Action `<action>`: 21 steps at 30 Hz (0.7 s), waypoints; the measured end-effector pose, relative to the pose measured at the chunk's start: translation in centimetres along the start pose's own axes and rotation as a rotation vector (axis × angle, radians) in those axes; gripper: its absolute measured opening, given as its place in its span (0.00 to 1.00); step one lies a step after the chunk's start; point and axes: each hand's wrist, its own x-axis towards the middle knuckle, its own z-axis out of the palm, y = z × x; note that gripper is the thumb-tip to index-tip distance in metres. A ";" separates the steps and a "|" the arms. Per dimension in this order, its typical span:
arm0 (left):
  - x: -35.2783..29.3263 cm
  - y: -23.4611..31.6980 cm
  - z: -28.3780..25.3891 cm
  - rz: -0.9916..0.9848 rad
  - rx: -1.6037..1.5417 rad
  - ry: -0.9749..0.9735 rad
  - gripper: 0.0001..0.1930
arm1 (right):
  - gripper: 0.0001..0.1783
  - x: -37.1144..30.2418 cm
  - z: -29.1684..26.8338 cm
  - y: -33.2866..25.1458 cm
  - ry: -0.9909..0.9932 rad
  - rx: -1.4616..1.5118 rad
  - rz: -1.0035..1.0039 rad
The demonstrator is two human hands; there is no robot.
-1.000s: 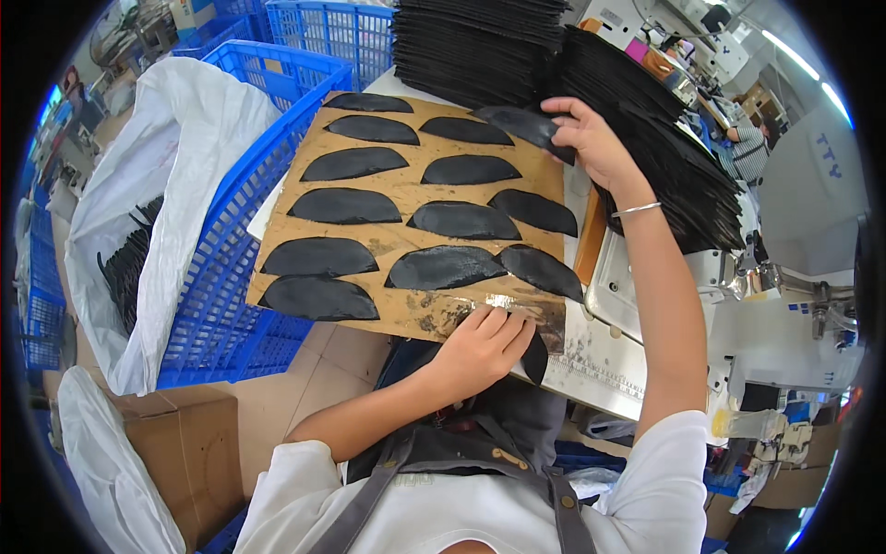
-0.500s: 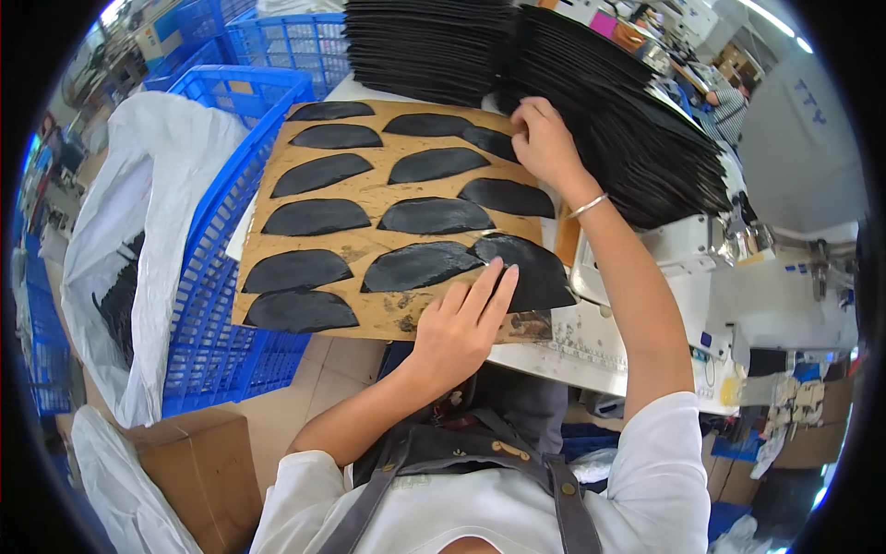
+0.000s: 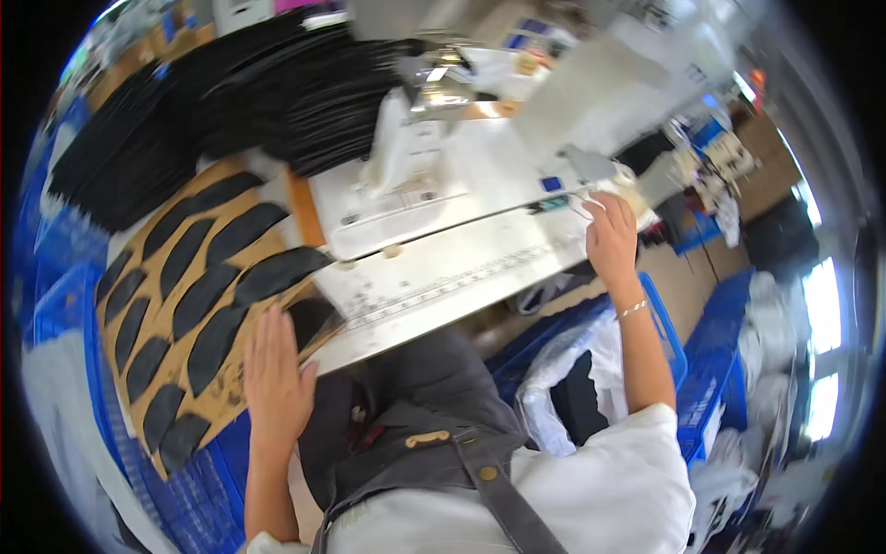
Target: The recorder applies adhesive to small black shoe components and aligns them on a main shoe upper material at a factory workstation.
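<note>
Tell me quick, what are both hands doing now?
Left hand: open, at the brown board.
Right hand: partly bent; too blurry to tell if it holds anything.

Premises: a sewing workshop. Evidence: a sewing machine (image 3: pixel 591 97) at 1 o'clock, mounted on a white tabletop (image 3: pixel 388 321) marked with a ruled scale (image 3: pixel 443 287); stacked black pieces (image 3: pixel 323 102) at 10 o'clock; curved black pieces (image 3: pixel 217 351) on a brown board (image 3: pixel 218 397) near 9 o'clock; blue plastic crates (image 3: pixel 709 369) at 4 o'clock.
</note>
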 end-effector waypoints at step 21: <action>-5.0 -2.9 -2.3 -0.140 -0.041 0.312 0.22 | 0.16 -0.6 0.3 26.7 -0.748 -1.102 -0.016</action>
